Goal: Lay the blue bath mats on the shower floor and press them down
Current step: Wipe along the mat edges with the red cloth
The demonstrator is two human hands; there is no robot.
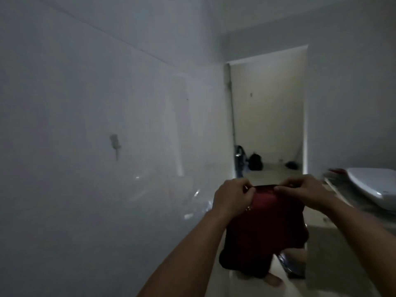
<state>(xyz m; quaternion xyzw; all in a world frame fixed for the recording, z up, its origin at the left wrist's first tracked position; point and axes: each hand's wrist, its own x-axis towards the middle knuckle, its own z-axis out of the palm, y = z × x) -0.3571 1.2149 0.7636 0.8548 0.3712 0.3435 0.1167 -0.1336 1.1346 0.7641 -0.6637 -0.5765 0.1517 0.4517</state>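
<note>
I hold a dark red cloth [265, 228] up in front of me by its top edge, and it hangs down toward the floor. My left hand [232, 197] pinches the top left corner. My right hand [304, 190] pinches the top right corner. The room is dim and the picture is blurred. No blue bath mat can be made out with certainty; a bluish thing [289, 265] lies on the floor just right of the cloth's lower end.
A white tiled wall [96, 125] with a small fitting [115, 143] fills the left. An open doorway [267, 116] leads to a lit room with dark bags [255, 161] on its floor. A white basin [372, 185] stands on a counter at the right.
</note>
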